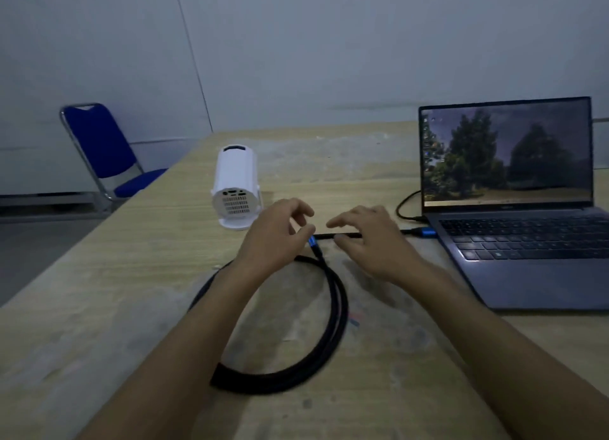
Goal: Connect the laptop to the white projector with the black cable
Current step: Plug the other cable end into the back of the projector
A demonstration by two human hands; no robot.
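Nearest the viewer, the black cable (pixel 333 311) lies in a loose double coil on the wooden table (pixel 99 308), in front of the white projector (pixel 234 186) and a little to its right. From the far side of that coil one end rises to a blue-collared plug (pixel 311 242), which sits in front of the projector's right edge. The left hand (pixel 275 238) grips this plug between thumb and fingers, the other fingers curled loosely above it. Just right of it, farther from the projector, the right hand (pixel 369 238) hovers with fingers spread and relaxed over a straight run of the cable; whether it touches the cable is unclear. That run leads away from the projector to a second blue plug (pixel 426 232) seated in the left side of the laptop (pixel 514 209), which stands open with its screen lit, well to the projector's right. The projector's rear ports face the viewer with nothing plugged in. Left of the projector and beyond the table stands a blue chair (pixel 99 146).
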